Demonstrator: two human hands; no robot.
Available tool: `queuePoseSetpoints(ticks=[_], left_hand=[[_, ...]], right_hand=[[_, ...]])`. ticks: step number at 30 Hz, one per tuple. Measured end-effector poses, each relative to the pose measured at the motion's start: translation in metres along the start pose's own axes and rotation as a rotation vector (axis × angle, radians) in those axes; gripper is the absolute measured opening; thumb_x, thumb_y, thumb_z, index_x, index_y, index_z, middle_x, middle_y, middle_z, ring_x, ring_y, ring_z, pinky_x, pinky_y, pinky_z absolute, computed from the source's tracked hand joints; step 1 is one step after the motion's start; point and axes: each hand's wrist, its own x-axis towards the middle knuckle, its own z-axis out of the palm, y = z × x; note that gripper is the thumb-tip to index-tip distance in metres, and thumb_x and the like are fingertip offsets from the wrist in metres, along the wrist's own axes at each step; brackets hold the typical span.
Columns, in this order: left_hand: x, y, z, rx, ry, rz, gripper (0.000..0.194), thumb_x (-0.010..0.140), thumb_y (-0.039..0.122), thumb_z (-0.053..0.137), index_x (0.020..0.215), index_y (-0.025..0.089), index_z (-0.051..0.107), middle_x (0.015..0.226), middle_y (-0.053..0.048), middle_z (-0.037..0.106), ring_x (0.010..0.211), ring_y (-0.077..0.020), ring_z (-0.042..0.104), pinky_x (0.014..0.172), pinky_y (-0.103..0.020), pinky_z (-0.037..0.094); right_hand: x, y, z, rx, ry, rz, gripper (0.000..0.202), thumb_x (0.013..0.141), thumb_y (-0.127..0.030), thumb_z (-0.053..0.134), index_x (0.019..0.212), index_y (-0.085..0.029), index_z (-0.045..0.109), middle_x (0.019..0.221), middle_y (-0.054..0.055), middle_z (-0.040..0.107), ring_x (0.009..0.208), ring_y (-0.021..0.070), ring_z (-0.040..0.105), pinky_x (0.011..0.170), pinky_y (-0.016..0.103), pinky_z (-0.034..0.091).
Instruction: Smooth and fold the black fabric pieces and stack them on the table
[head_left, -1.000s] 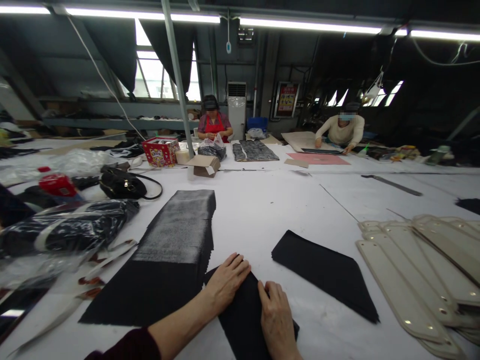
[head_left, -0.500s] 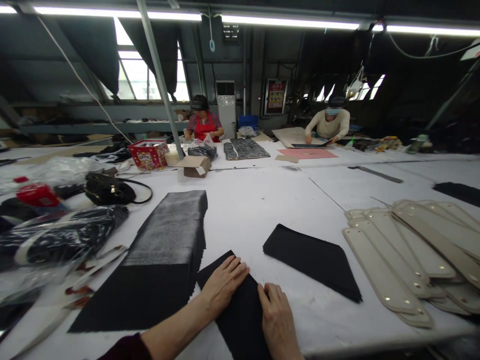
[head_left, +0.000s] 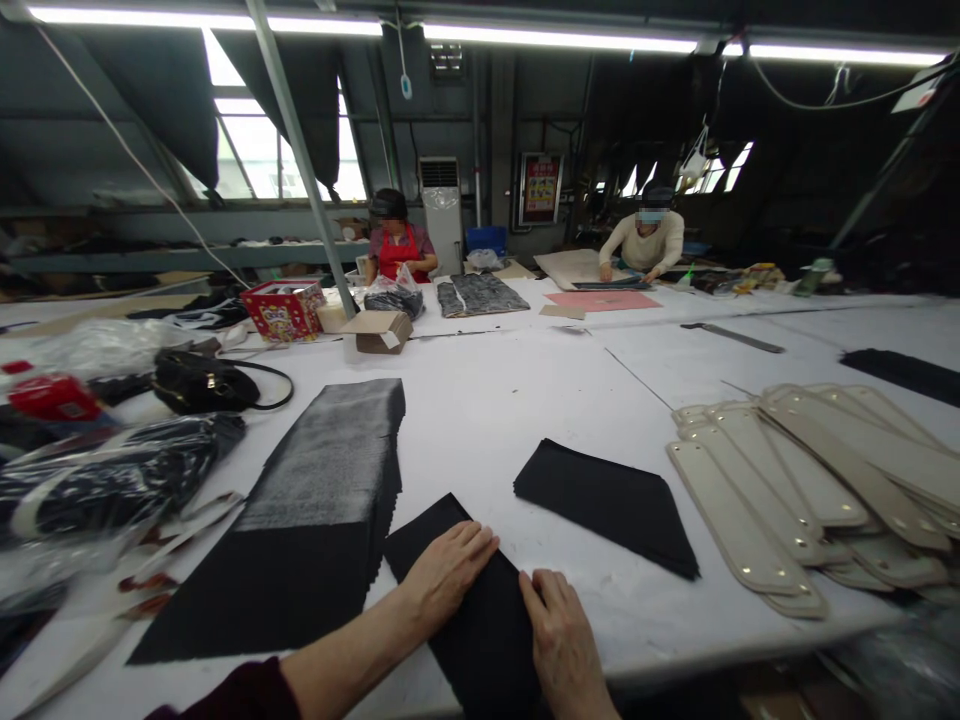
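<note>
A black fabric piece lies at a slant on the near part of the table, in front of me. My left hand rests flat across its upper part, fingers stretched out toward the right edge. At that right edge, my right hand has its fingers bent and closed along the fabric's border. A second stack of black pieces sits to the right, apart from both hands. To the left is a taller layered stack of black fabric, its far half greyish.
Beige panels with metal studs are heaped on the right. Plastic-wrapped dark goods and a black handbag lie left. A cardboard box and a metal pole stand farther back. Two people work across the white table.
The view has turned slightly to the right, so the scene sits farther left. Both hands remain on the black fabric piece in nearly the same pose.
</note>
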Motion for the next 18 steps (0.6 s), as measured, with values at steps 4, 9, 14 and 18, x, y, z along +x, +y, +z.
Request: queuePoseSetpoints(ticks=[4,9,14,18], left_hand=[[0.000,0.007,0.001,-0.027,-0.047,-0.013,0.053,0.088,0.005,0.043,0.139,0.019,0.039,0.122,-0.010,0.054,0.114,-0.0223,0.051,0.099,-0.034,0.042],[-0.005,0.015,-0.002,0.014,-0.019,-0.008,0.060,0.087,0.005,0.047,0.141,0.028,0.035,0.129,-0.012,0.048,0.119,-0.0257,0.047,0.099,-0.040,0.041],[0.000,0.022,-0.005,-0.012,-0.016,0.050,0.048,0.091,0.008,0.045,0.138,0.019,0.040,0.126,-0.009,0.053,0.118,-0.0219,0.047,0.104,-0.035,0.036],[0.001,0.028,-0.002,-0.019,-0.032,0.034,0.055,0.091,0.009,0.046,0.141,0.028,0.035,0.124,-0.007,0.052,0.116,-0.0213,0.048,0.099,-0.034,0.040]], right_hand=[[-0.005,0.003,-0.007,0.005,0.006,-0.004,0.038,0.084,0.001,0.041,0.115,-0.015,0.055,0.092,0.007,0.054,0.084,0.0202,0.052,0.074,0.034,0.046],[-0.013,0.005,-0.014,0.010,-0.030,0.017,0.040,0.085,0.001,0.042,0.119,-0.015,0.054,0.095,0.007,0.055,0.086,0.0202,0.052,0.077,0.035,0.046],[-0.021,0.010,-0.018,0.012,-0.034,-0.017,0.039,0.084,0.001,0.042,0.118,-0.013,0.054,0.095,0.007,0.055,0.086,0.0206,0.051,0.077,0.035,0.045],[-0.026,0.012,-0.021,-0.015,-0.038,-0.003,0.040,0.083,0.000,0.041,0.118,-0.014,0.054,0.093,0.006,0.056,0.085,0.0208,0.051,0.077,0.036,0.044]])
